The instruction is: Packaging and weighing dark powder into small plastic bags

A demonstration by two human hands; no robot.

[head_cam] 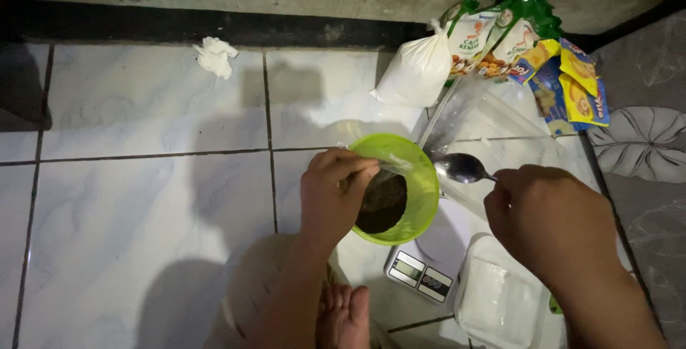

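**Holding a green bowl over a kitchen scale on a tiled floor**

Spreading across the view, the white tiled floor (143,199) carries everything, with a dark skirting strip along the wall at the top. Near the upper right stands a cluster of packets (529,42), green, white, yellow and blue, with a tied white bag of powder (416,74) leaning just beside them. A clear plastic wrapper (493,117) lies below the packets. At the lower right sits a white lidded container (498,299), partly under the right forearm. A white digital scale (429,263) rests on the floor, and the green bowl (418,177) stands over its platform, holding a dark brown powder (382,202). The left hand (332,195) reaches over the bowl's near rim, fingers closed on a thin clear plastic film at the bowl's edge. The right hand (547,217) is closed around the handle of a metal spoon (461,168), whose bowl hangs just beside the green rim, to its right. A crumpled white tissue (216,56) lies well apart at the upper left. Bare toes (343,313) show at the bottom edge.
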